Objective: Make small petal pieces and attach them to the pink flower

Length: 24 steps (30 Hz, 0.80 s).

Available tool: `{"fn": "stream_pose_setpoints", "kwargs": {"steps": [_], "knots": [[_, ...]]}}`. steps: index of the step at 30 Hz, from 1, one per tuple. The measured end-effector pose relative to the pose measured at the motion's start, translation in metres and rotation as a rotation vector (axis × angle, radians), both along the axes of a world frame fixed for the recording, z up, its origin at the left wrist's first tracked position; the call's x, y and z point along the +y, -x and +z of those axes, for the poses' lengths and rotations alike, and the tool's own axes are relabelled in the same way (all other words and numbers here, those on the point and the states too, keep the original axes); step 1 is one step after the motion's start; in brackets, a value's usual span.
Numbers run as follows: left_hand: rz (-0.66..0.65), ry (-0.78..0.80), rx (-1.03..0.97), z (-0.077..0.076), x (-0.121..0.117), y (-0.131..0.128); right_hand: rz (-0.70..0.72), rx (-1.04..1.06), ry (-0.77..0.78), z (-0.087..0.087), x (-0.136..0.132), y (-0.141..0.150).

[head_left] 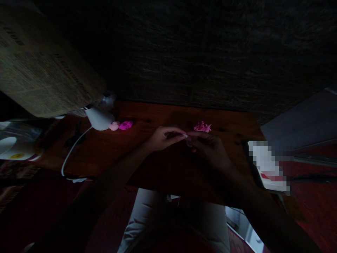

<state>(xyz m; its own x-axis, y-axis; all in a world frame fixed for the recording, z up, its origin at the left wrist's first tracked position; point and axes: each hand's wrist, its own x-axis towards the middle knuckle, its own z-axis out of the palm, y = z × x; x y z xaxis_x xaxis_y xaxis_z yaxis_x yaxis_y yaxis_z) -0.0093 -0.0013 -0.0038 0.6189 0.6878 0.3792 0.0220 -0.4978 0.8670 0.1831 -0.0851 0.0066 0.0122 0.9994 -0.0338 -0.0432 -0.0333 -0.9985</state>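
Over the middle of the wooden table, my left hand (164,138) and my right hand (210,146) meet at their fingertips. Both pinch a small pale piece (185,136), possibly soft clay; the dim light hides its exact kind. Just beyond my right hand lies a pink, ruffled clump (202,127) with a frilly surface. Farther left of my left hand sit a bright magenta lump (125,125) and a light pink lump (114,125), side by side against a white lamp base.
A lamp with a newsprint-patterned shade (52,66) stands at the left, its white base (100,118) trailing a white cable (68,154). At the table's right end lies a dark-edged, partly blurred object (273,181). A dark textured wall (184,52) rises behind the wooden table (158,111).
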Motion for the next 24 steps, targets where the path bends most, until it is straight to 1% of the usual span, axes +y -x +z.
{"fn": "stream_pose_setpoints", "kwargs": {"steps": [4, 10, 15, 19, 24], "knots": [[-0.018, 0.045, 0.008, 0.0004, -0.0008, -0.0006, -0.032, -0.011, -0.038, -0.0008, -0.0010, 0.0021], [-0.047, 0.080, 0.022, -0.0006, 0.0002, -0.0006, -0.046, -0.040, -0.016, -0.0006, -0.0013, 0.0020], [-0.065, 0.051, 0.042, 0.0002, 0.0006, -0.0002, -0.013, -0.077, -0.013, 0.0012, -0.0026, 0.0037], [-0.077, 0.025, 0.016, -0.0008, 0.0010, -0.0004, 0.018, -0.082, -0.008, 0.0035, -0.0042, 0.0052], [-0.084, -0.049, 0.005, -0.0014, 0.0008, -0.0006, 0.060, -0.007, 0.051, 0.0043, -0.0036, 0.0032]]}}
